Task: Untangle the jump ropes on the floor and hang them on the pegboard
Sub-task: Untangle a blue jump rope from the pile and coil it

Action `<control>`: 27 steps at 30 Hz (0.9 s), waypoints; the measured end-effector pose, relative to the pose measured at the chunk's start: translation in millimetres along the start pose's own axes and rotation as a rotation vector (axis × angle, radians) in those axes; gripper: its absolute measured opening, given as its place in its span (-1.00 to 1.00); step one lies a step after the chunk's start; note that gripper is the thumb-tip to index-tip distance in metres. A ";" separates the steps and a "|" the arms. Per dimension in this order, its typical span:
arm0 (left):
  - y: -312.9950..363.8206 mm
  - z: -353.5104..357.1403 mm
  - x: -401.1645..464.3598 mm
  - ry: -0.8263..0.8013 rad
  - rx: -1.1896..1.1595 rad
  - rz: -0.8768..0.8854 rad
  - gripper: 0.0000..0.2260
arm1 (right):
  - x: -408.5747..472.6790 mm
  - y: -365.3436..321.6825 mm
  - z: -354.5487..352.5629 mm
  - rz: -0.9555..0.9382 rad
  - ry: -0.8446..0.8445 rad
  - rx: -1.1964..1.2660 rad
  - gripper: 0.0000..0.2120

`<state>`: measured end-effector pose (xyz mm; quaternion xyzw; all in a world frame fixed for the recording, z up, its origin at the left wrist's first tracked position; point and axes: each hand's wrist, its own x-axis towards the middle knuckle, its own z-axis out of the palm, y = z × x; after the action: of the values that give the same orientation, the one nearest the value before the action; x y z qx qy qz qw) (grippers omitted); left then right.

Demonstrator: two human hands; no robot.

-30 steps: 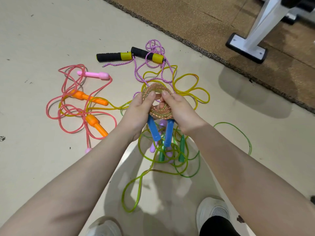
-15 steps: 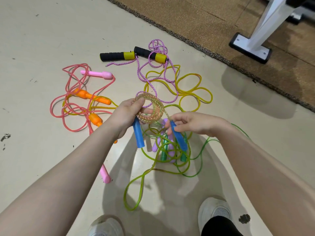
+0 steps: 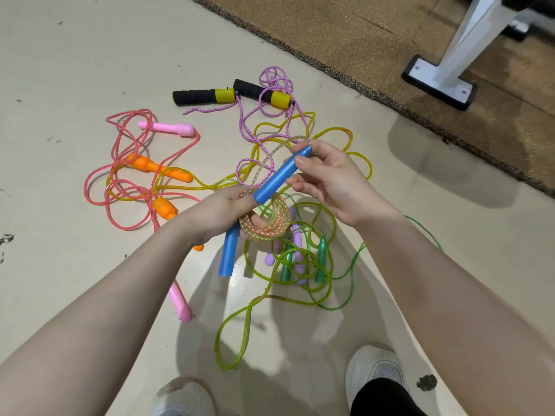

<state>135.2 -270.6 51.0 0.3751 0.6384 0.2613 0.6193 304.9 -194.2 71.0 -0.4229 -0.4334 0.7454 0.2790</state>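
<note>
Raised since before, right hand (image 3: 333,178) pinches a blue handle (image 3: 280,175); left hand (image 3: 223,213) grips the coil (image 3: 267,225), above the green rope (image 3: 300,265).

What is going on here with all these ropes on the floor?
A person is sorting a pile of tangled jump ropes. The left hand grips a coiled clear rope, one blue handle hanging below. The right hand pinches the rope's other blue handle, lifted above the coil. The pink rope, yellow rope, green rope and purple cord lie tangled on the floor.
</note>
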 end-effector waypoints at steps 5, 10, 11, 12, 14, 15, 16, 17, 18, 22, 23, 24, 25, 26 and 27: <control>-6.9 -7.8 4.3 0.055 -0.048 -0.023 -0.83 | -3.6 3.3 -4.8 -0.013 -0.058 -0.189 -0.83; -10.1 -1.0 9.6 0.097 0.145 0.038 -0.81 | -8.7 2.7 13.9 -0.094 -0.166 -0.352 -0.79; -8.9 -0.7 9.7 0.093 0.130 0.036 -0.81 | -9.2 1.4 16.6 -0.106 -0.181 -0.345 -0.78; -7.5 -0.9 9.6 0.086 0.101 0.024 -0.80 | -8.9 1.1 17.7 -0.122 -0.189 -0.342 -0.78; -5.8 -3.7 8.4 0.045 0.000 -0.031 -0.72 | -6.7 1.7 17.3 -0.169 -0.174 -0.388 -0.78; -4.8 -4.1 6.4 0.005 -0.057 -0.071 -0.70 | -5.4 2.4 15.8 -0.189 -0.154 -0.454 -0.80; -4.6 -4.0 4.5 -0.038 -0.101 -0.115 -0.70 | -4.1 3.6 13.5 -0.207 -0.132 -0.536 -0.81; -4.0 -3.2 3.1 -0.071 -0.128 -0.156 -0.68 | -3.0 4.4 11.1 -0.223 -0.109 -0.609 -0.82; -3.3 -2.1 2.3 -0.093 -0.142 -0.186 -0.68 | -1.4 5.4 7.8 -0.231 -0.085 -0.656 -0.83; 2.8 4.8 1.4 -0.061 -0.258 -0.096 -0.87 | -1.9 11.4 4.2 -0.227 -0.082 -0.725 -0.82; 5.3 7.4 1.0 -0.038 -0.309 -0.061 -0.87 | -1.3 15.1 5.1 -0.278 -0.074 -0.812 -0.82; 7.2 9.4 0.9 -0.021 -0.361 -0.031 -0.87 | 0.4 19.7 6.7 -0.354 -0.052 -0.936 -0.82; 9.2 11.4 0.9 -0.006 -0.396 0.004 -0.87 | 1.4 23.3 9.6 -0.409 -0.023 -1.040 -0.81; 10.7 12.4 0.9 0.013 -0.414 0.030 -0.87 | 1.7 27.0 13.0 -0.402 0.003 -1.050 -0.76; 11.3 12.7 1.6 0.032 -0.412 0.051 -0.86 | 0.8 28.2 16.9 -0.337 -0.008 -0.929 -0.67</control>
<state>149.6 -264.4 57.9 0.2521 0.5717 0.4078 0.6658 288.4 -213.7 50.4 -0.4237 -0.7833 0.4195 0.1757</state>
